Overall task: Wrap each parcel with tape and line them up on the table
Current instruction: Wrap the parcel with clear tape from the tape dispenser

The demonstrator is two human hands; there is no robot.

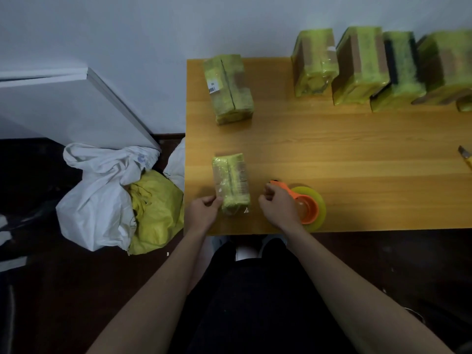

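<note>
A small parcel (232,183) wrapped in yellow-green tape lies near the table's front left edge. My left hand (204,213) pinches its near left corner. My right hand (277,203) is curled over the orange tape dispenser (307,205), which carries a yellow-green tape roll and rests on the table to the parcel's right. A larger taped parcel (229,89) with a barcode label lies at the back left. Several taped parcels stand in a row along the back right, starting with one (314,62) and another (360,65).
The wooden table (332,149) ends at its left edge by the parcels. A yellow utility knife (466,158) lies at the right edge. On the dark floor to the left sit a white sack (99,198), a yellow bag (155,210) and a leaning white board (76,106).
</note>
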